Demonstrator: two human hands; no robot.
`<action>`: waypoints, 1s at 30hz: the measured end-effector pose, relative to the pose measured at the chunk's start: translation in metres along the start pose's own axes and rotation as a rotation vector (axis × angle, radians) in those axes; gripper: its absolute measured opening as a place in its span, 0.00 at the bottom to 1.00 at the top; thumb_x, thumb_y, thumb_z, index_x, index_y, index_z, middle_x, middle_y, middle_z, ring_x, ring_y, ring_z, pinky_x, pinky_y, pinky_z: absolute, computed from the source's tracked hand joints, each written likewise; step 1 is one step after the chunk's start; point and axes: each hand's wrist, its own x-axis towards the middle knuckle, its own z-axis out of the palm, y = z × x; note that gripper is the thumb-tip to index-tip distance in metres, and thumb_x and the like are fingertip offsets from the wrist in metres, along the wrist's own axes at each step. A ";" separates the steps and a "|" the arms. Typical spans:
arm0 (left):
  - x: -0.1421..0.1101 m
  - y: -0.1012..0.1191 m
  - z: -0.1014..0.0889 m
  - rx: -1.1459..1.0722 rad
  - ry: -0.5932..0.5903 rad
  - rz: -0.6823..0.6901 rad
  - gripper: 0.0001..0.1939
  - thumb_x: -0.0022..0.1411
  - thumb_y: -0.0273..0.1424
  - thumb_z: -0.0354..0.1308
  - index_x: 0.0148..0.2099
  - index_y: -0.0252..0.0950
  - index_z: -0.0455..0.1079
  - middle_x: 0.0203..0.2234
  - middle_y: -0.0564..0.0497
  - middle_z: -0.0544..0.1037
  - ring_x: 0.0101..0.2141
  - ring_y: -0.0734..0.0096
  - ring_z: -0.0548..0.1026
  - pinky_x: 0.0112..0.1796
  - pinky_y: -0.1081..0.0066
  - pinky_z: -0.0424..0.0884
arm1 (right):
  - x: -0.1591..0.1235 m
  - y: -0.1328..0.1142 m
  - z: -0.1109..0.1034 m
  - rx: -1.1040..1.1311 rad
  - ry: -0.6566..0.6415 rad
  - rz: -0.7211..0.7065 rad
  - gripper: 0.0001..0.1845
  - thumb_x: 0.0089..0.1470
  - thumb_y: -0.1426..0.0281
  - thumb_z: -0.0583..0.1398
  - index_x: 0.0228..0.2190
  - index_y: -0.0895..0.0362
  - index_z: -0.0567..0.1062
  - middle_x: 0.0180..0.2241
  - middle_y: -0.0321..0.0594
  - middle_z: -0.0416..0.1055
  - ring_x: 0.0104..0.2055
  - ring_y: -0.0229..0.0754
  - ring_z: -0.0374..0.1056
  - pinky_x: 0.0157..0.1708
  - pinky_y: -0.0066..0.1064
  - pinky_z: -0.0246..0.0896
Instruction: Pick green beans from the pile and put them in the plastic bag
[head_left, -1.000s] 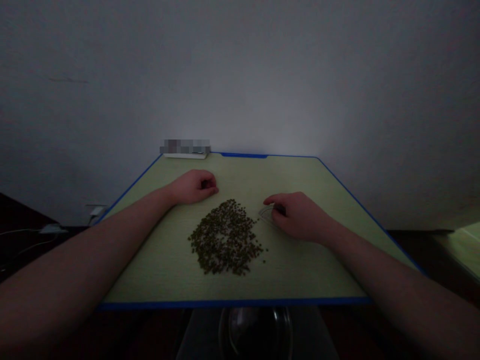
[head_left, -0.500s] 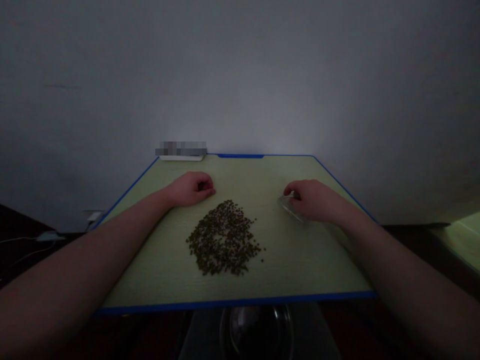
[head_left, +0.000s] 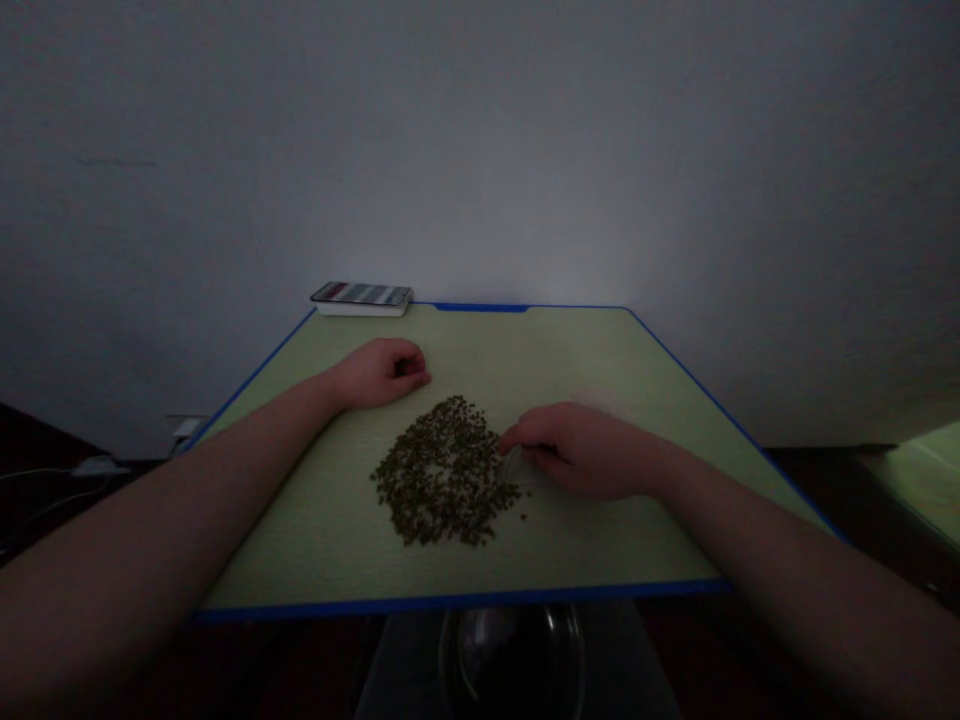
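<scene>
A loose pile of small brown-green, seed-like grains is spread on the pale yellow-green tabletop. My right hand is at the pile's right edge with its fingers curled. Under those fingers shows the curved edge of a clear, see-through piece, touching the grains; the hand covers most of it, so its full shape is hidden. Beyond the pile to the left, my left hand rests on the table with fingers loosely curled in and nothing visible in them.
At the far left corner lies a phone on a white box. Blue edging runs round the table. Below the front edge, a shiny round metal bowl sits at my lap. A wall rises behind; cables are at left.
My right hand has moved left and nearer to me, from the right side of the table to the pile, carrying the clear piece. My left hand has stayed in place.
</scene>
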 end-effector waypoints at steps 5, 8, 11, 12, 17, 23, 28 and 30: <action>0.000 0.000 0.000 0.003 0.003 0.007 0.14 0.55 0.40 0.53 0.30 0.33 0.68 0.19 0.54 0.68 0.22 0.78 0.63 0.25 0.75 0.57 | -0.006 0.000 -0.005 0.035 -0.087 -0.029 0.20 0.52 0.79 0.52 0.43 0.57 0.76 0.41 0.42 0.75 0.43 0.41 0.69 0.44 0.31 0.59; 0.000 -0.001 0.000 0.001 0.006 0.009 0.14 0.55 0.40 0.54 0.30 0.33 0.69 0.19 0.54 0.68 0.22 0.78 0.63 0.24 0.75 0.57 | -0.008 0.000 -0.008 0.034 -0.128 -0.012 0.19 0.52 0.78 0.53 0.42 0.56 0.76 0.40 0.42 0.75 0.41 0.41 0.69 0.42 0.30 0.59; 0.000 -0.001 0.000 0.006 0.004 0.008 0.14 0.55 0.41 0.54 0.30 0.33 0.69 0.19 0.54 0.68 0.21 0.78 0.63 0.24 0.75 0.57 | -0.011 0.000 -0.010 0.033 -0.179 -0.008 0.18 0.51 0.78 0.53 0.42 0.55 0.76 0.38 0.41 0.76 0.39 0.41 0.69 0.40 0.30 0.59; 0.000 -0.001 0.000 0.007 -0.001 0.004 0.14 0.55 0.41 0.54 0.31 0.33 0.69 0.19 0.54 0.69 0.21 0.78 0.63 0.24 0.75 0.57 | -0.011 0.001 -0.010 0.035 -0.195 -0.010 0.18 0.51 0.78 0.54 0.42 0.55 0.76 0.38 0.41 0.76 0.39 0.41 0.70 0.40 0.30 0.59; 0.000 -0.002 0.001 0.008 -0.003 0.005 0.14 0.55 0.41 0.54 0.30 0.33 0.68 0.19 0.54 0.69 0.21 0.77 0.63 0.25 0.74 0.57 | -0.016 0.003 -0.014 0.040 -0.254 -0.001 0.18 0.51 0.77 0.54 0.41 0.54 0.76 0.35 0.39 0.76 0.36 0.40 0.70 0.37 0.28 0.59; 0.000 -0.001 0.000 0.000 -0.004 0.014 0.14 0.55 0.40 0.54 0.30 0.33 0.68 0.19 0.54 0.68 0.21 0.78 0.63 0.24 0.75 0.57 | -0.018 0.004 -0.016 0.022 -0.254 0.036 0.16 0.51 0.76 0.55 0.40 0.54 0.76 0.34 0.39 0.76 0.34 0.40 0.69 0.35 0.27 0.58; 0.000 -0.001 0.000 0.004 0.006 0.004 0.14 0.54 0.40 0.54 0.30 0.33 0.68 0.19 0.54 0.68 0.21 0.78 0.63 0.24 0.75 0.57 | -0.018 0.002 -0.015 0.020 -0.266 0.016 0.16 0.50 0.76 0.55 0.40 0.53 0.76 0.33 0.39 0.76 0.32 0.39 0.69 0.33 0.27 0.57; 0.000 -0.001 0.000 0.002 0.004 0.014 0.14 0.54 0.40 0.54 0.30 0.33 0.68 0.19 0.54 0.68 0.21 0.78 0.63 0.24 0.75 0.57 | -0.018 0.002 -0.016 0.022 -0.268 0.014 0.16 0.50 0.76 0.55 0.40 0.53 0.76 0.33 0.39 0.76 0.32 0.39 0.69 0.32 0.27 0.57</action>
